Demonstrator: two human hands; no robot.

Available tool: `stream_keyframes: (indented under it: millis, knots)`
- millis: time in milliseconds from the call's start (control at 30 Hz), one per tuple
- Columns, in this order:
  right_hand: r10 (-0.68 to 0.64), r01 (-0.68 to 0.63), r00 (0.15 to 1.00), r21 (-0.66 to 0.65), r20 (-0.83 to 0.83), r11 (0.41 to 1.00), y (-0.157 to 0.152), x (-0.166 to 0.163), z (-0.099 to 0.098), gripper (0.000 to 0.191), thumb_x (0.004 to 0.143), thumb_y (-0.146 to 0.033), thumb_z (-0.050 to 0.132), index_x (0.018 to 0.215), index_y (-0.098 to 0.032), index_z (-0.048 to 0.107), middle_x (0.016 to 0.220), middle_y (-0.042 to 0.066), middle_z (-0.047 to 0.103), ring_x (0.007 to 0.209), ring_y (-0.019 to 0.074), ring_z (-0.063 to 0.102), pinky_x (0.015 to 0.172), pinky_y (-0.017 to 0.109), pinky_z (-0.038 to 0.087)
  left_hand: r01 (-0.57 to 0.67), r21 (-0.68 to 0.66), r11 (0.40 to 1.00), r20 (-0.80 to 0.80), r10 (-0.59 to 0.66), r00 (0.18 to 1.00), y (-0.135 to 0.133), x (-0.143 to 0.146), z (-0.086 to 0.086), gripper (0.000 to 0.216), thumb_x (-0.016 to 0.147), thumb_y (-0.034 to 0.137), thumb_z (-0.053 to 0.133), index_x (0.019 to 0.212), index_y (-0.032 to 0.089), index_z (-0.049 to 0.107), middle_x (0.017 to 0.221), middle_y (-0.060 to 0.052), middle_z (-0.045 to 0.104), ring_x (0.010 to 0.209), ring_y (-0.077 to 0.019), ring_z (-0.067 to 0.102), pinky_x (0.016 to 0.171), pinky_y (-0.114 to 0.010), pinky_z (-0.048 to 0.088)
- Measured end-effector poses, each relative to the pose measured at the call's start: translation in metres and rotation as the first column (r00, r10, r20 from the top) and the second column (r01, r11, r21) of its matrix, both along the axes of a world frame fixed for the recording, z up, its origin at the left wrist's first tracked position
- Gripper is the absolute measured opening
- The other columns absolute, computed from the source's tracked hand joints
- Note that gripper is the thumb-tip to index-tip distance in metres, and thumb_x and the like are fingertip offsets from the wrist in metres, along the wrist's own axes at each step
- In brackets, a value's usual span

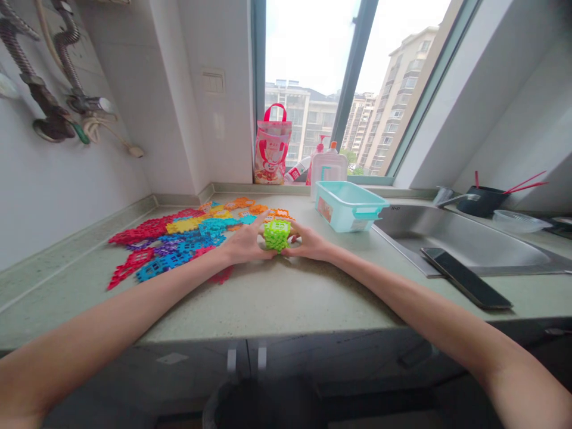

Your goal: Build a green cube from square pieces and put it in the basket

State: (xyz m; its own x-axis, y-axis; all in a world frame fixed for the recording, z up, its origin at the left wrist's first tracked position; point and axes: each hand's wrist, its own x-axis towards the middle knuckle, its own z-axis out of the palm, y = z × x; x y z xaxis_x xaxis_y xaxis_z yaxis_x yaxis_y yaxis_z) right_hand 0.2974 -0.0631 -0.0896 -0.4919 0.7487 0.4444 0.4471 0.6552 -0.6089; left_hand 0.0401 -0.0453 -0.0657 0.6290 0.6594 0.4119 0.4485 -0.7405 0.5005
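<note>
Spanning the scene from left to right, a pale green countertop (pixel 268 298) carries everything noted below, with a window (pixel 313 59) at its far edge. A steel sink (pixel 469 244) is set into the counter on the right, and a dark phone (pixel 465 277) lies across its near rim. Plastic tiles (pixel 179 238) in red, blue, yellow and orange are spread flat over the far left of the counter, reaching up to the left hand. A light blue tub (pixel 351 205) stands just left of the sink, a little beyond the hands. On the far sill stand a pink bag (pixel 271 152) with a red handle and, to its right, a white bottle (pixel 328 167). At the middle of the counter a green cube (pixel 276 235), built of openwork tiles, rests on the surface near the right end of the tile spread. The left hand (pixel 243 243) and the right hand (pixel 308 243) press against it from opposite sides, fingers curled round its faces and closed on it; both forearms stretch from the near edge. Fingertip contact on the far face cannot be made out.
</note>
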Motion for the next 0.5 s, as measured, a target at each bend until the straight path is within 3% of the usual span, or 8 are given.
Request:
stream_keyframes:
  millis: [200, 400, 500]
  knots:
    - [0.044, -0.043, 0.994, 0.010, -0.096, 0.999, 0.005, 0.001, 0.002, 0.076, 0.079, -0.040, 0.084, 0.148, -0.028, 0.054, 0.122, 0.005, 0.075, 0.101, 0.0231, 0.072, 0.086, 0.040, 0.062, -0.031, 0.006, 1.000, 0.056, 0.030, 0.998, -0.005, 0.002, 0.011, 0.108, 0.073, 0.050, 0.087, 0.163, 0.017, 0.037, 0.102, -0.008, 0.079, 0.097, -0.0324, 0.075, 0.092, -0.045, 0.057]
    - [0.045, -0.050, 0.983, -0.022, -0.176, 0.999, 0.006, 0.000, 0.005, 0.069, 0.080, -0.041, 0.083, 0.142, -0.027, 0.057, 0.118, 0.006, 0.077, 0.102, 0.0245, 0.074, 0.087, 0.042, 0.062, 0.031, -0.117, 0.993, 0.167, -0.011, 0.986, -0.011, 0.006, 0.017, 0.118, 0.076, 0.053, 0.086, 0.168, 0.019, 0.022, 0.112, -0.010, 0.078, 0.089, -0.0255, 0.075, 0.077, -0.035, 0.058]
    - [0.020, -0.031, 0.980, -0.053, -0.198, 0.998, 0.003, 0.002, 0.011, 0.069, 0.080, -0.045, 0.083, 0.141, -0.028, 0.056, 0.119, 0.007, 0.077, 0.105, 0.0268, 0.074, 0.092, 0.047, 0.062, 0.049, -0.145, 0.988, 0.197, -0.020, 0.980, -0.008, 0.005, 0.015, 0.125, 0.071, 0.055, 0.090, 0.169, 0.023, 0.020, 0.129, -0.016, 0.073, 0.096, -0.0264, 0.074, 0.079, -0.037, 0.058]
